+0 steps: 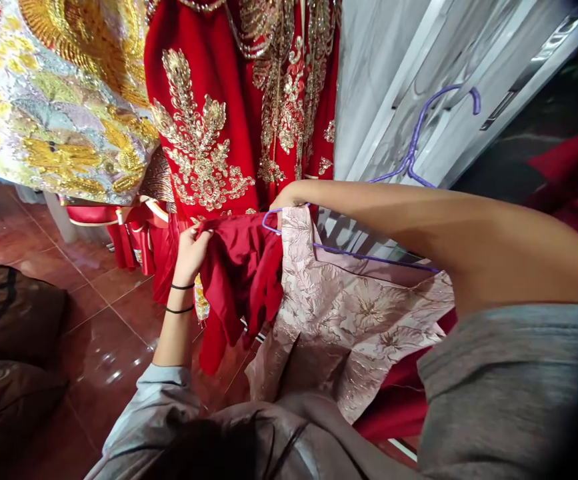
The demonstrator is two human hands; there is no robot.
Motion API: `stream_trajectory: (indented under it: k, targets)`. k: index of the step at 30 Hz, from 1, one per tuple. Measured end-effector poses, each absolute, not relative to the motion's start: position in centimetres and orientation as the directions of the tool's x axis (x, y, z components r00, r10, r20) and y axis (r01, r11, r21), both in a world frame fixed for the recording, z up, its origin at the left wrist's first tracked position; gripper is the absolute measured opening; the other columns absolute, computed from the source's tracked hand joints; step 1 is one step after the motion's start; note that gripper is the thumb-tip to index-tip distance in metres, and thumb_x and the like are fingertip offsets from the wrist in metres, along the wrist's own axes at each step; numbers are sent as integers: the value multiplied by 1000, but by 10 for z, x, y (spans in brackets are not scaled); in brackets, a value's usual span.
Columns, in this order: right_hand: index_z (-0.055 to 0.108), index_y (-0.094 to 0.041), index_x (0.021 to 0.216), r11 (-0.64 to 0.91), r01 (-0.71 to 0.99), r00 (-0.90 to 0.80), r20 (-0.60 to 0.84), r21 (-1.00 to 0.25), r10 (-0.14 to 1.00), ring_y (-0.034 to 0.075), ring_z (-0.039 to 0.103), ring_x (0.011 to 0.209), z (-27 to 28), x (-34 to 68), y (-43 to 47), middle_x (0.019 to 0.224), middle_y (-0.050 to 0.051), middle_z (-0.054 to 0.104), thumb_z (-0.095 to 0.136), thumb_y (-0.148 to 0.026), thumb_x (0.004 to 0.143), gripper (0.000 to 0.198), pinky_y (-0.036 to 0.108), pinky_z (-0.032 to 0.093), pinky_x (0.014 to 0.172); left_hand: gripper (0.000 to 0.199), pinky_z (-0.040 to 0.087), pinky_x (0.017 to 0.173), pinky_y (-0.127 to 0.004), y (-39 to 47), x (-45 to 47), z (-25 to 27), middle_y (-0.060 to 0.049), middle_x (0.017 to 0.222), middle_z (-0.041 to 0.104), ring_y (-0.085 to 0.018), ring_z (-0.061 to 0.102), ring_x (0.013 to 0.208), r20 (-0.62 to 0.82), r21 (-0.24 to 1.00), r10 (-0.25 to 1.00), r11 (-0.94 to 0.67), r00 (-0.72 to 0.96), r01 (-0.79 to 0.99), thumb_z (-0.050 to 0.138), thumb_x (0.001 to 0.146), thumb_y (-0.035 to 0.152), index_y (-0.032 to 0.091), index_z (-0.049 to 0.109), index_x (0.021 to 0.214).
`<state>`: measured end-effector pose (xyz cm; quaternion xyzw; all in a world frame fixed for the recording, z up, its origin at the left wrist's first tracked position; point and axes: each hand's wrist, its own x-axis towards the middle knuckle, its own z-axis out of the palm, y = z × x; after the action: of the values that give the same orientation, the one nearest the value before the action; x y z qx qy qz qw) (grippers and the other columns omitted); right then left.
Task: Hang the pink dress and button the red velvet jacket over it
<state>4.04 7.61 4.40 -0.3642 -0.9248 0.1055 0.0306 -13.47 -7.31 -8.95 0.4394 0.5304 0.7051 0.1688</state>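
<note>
My left hand [192,253] is closed on the upper edge of a red garment [239,267], with thumb and fingers pinching the cloth. The garment hangs in folds from there. My right hand [289,198] is bent down at the other end of the red cloth, by the shoulder strap of a pale pink brocade dress [359,313]. Its fingers are mostly hidden, so its grip is unclear. The dress hangs on a purple hanger [413,143], whose hook points up to the right behind my right forearm. More red fabric [399,407] shows under the dress.
A red gown with gold beading [203,147] hangs straight ahead. Left of it is a sequinned gold and pastel garment [69,133]. Grey-white sheer curtain-like material [369,67] stands at the right. Dark bags [13,333] lie on the red tiled floor [103,340].
</note>
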Motion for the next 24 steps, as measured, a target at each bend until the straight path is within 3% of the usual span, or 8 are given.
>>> stream_trajectory:
  k: [2,4,7,10,16,17,20,24]
  targets:
    - [66,-1,66,693,706,-708,-150,-144,690,13,57,65,55,35,71,58,-2,55,73,-11,70,13,31,47,69,15,37,63,-23,-78,-137,-87,2,67,56,-12,45,64,446,890,693,-408,-566,200,63,63,31,17,61,67]
    - [71,-2,77,711,704,-702,-172,-14,691,14,59,69,67,33,68,61,0,57,68,-1,70,7,33,48,73,16,39,66,-23,-82,-134,-81,1,68,58,-12,47,66,470,877,700,-440,-537,193,66,63,31,16,62,67]
    - [74,-13,106,693,666,-717,-19,277,697,22,64,91,89,40,68,89,6,67,61,4,73,39,36,48,82,17,42,68,-24,-82,-118,-65,1,70,60,-12,51,67,531,842,674,-488,-513,230,68,65,31,16,64,71]
    - [70,-19,117,557,702,-675,167,443,718,30,62,109,111,56,69,113,9,66,59,-2,77,45,41,49,88,15,44,69,-24,-72,-92,-42,1,73,62,-12,54,68,624,775,591,-551,-511,310,67,68,27,16,65,79]
    - [72,-14,90,401,752,-622,362,523,694,34,64,100,156,110,78,89,12,67,65,-12,79,13,51,51,87,20,49,74,-26,-70,-6,-11,0,85,66,-13,60,76,825,558,417,-709,-381,432,54,76,8,19,60,91]
    - [71,-15,82,427,744,-642,376,514,668,33,64,97,161,120,80,81,10,65,69,-18,78,5,52,50,88,22,49,72,-25,-78,10,-13,0,86,66,-12,60,75,843,535,430,-729,-323,428,53,76,7,20,58,93]
    - [68,-17,66,589,691,-721,338,419,605,28,65,92,168,148,80,62,4,56,80,-32,71,20,50,46,95,18,49,67,-24,-106,54,-27,-1,84,66,-13,62,74,853,479,522,-776,-8,411,53,81,12,20,55,98]
    - [70,-17,69,630,697,-716,282,342,639,32,64,98,153,161,63,67,4,59,78,-22,70,10,55,40,100,15,49,64,-27,-123,89,-50,-4,85,67,-18,65,76,707,532,675,-704,211,470,52,86,20,21,48,100]
